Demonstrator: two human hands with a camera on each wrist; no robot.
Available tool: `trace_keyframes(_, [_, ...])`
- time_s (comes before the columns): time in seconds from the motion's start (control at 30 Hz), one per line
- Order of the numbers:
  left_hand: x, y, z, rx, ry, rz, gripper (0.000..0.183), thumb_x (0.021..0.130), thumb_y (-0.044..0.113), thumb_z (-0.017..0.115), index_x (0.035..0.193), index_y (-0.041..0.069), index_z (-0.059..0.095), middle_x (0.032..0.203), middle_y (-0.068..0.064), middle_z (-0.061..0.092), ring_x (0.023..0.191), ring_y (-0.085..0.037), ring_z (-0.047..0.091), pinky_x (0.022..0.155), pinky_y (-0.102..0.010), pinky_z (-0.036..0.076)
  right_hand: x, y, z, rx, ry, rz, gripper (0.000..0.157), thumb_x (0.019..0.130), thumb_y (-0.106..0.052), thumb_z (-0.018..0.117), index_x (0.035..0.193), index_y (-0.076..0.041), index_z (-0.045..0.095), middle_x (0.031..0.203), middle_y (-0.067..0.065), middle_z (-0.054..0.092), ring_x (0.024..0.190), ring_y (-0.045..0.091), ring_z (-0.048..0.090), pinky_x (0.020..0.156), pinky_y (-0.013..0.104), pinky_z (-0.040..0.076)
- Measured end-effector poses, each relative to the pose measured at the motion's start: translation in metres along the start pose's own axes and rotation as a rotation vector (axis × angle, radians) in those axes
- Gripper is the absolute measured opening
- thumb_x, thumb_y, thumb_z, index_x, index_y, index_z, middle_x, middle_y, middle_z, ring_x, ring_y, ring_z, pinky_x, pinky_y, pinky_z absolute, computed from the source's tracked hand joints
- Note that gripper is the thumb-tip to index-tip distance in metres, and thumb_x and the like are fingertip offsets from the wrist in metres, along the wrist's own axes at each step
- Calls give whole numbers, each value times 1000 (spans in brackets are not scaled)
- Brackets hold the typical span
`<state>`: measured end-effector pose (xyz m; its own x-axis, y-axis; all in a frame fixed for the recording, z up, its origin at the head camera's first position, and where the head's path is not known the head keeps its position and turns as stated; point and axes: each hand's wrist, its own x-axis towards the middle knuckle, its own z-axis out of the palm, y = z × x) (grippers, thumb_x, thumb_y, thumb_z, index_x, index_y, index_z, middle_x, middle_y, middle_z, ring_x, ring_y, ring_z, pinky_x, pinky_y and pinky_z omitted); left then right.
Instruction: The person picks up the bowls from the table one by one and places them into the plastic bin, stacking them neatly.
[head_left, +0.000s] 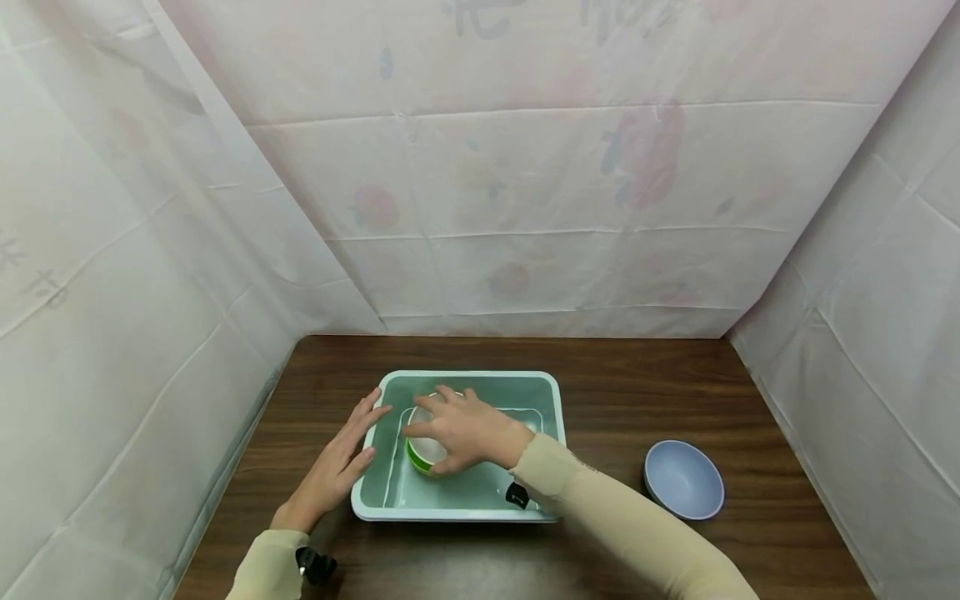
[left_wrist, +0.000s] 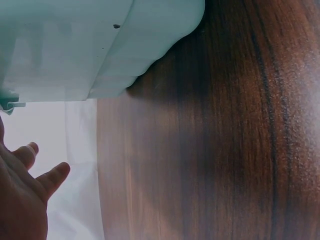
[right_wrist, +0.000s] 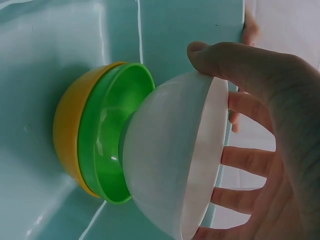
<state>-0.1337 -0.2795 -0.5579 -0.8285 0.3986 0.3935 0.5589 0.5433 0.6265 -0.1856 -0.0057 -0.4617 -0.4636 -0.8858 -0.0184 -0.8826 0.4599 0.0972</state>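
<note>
My right hand [head_left: 468, 429] holds a white bowl [right_wrist: 160, 150] by its rim, thumb at one side and fingers spread along the other. The white bowl's base is at the mouth of a green bowl [right_wrist: 112, 150], which sits nested in a yellow bowl [right_wrist: 70, 125]. All of these are inside a pale green plastic basin [head_left: 465, 515]. At the basin's left rim is my left hand [head_left: 333, 467], its fingers extended and spread, with fingertips over the edge. In the left wrist view only part of that hand shows, beside the basin's outer wall.
A blue bowl [head_left: 684, 479] stands on the dark wooden table [head_left: 622, 383] to the right of the basin, near my right forearm. White printed sheeting [head_left: 525, 192] hangs behind the table and along both sides.
</note>
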Motion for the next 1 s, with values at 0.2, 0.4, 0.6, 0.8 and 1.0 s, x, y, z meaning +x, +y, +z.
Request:
trace_keyframes(0.2, [-1,1,0,11,4,-4,68,97,0,55,160,18,38,172,-12,19,159,-38,16,120,-11,7,5,-5,3,-28,-8,-12,66,86,-64,72,147,-45,55,157,3,47,134,33,53,89,53,58])
trace_keyframes(0.4, [-3,1,1,20,-13,-34,69,97,-1,56,160,20,37,173,-10,17,160,-34,13,122,-19,9,9,-9,7,-69,-19,-25,66,85,-67,71,146,-48,54,155,1,48,132,30,53,87,49,59])
trace_keyframes(0.6, [-3,1,2,13,5,-26,68,98,0,55,160,20,38,173,-9,19,161,-28,13,120,-13,6,12,-10,13,-75,-63,-15,65,86,-65,71,146,-47,54,157,2,47,136,33,52,89,51,58])
trace_keyframes(0.8, [-3,1,3,-11,-2,-45,64,100,4,53,160,19,38,173,-7,18,161,-22,11,120,-14,5,13,-12,22,-71,-99,-8,65,87,-64,72,147,-47,54,158,4,46,137,36,52,89,53,58])
trace_keyframes(1.0, [-2,2,1,-10,0,-47,64,100,4,53,160,21,38,173,-6,18,161,-29,13,121,-14,5,17,-11,26,-74,-91,3,64,86,-64,72,146,-48,54,158,2,46,137,35,52,89,53,58])
